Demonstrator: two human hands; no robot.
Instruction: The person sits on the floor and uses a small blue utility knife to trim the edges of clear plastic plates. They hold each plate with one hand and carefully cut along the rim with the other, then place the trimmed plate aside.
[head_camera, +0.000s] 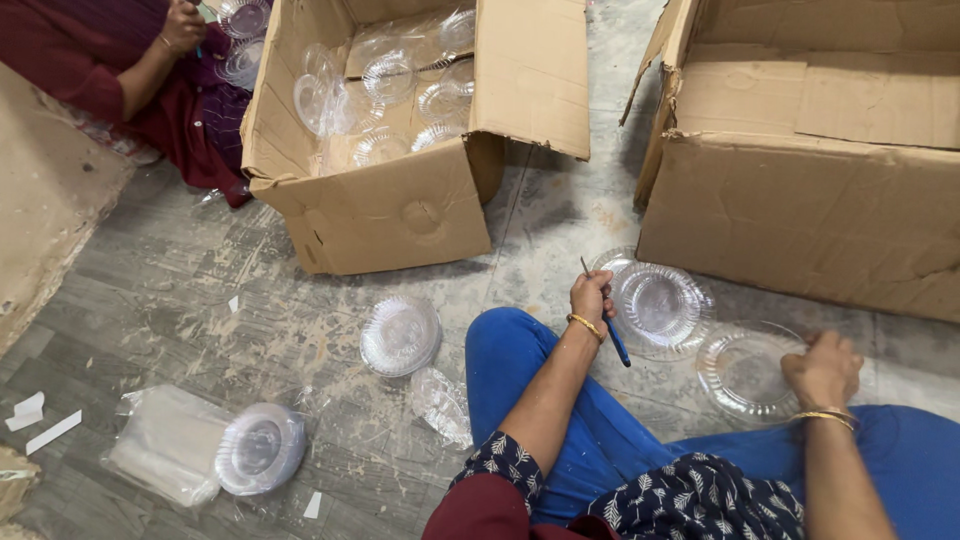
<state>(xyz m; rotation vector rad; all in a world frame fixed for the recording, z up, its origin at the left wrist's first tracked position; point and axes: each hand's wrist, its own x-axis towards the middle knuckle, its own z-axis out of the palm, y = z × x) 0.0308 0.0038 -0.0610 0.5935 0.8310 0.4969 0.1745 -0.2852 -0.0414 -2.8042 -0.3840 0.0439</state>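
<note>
**Clear plastic plates all over the floor, mid-sort**

So, the right hand (822, 368) is resting on the rim of a clear plastic plate (745, 372) lying on the floor (200, 290) just beside the blue-trousered knee, fingers curled over its edge in a light pinch. The left hand (590, 296) is closed around a thin blue-handled tool (612, 332), maybe a pen or small blade, hard to say from up here, with its tip up near a stack of plates (658, 303) touching the big closed cardboard box (800, 210).

Looks to me like the step in hand is picking single plates off and working on them one by one. Next move would need a firmer grip on that thin rim, since it probably flexes and slips.

Further out: two loose plates (400, 335) left of the knee, a bagged stack (260, 448), and an open box of plates (390, 100) with another person's hand (183, 25) beside it.
</note>
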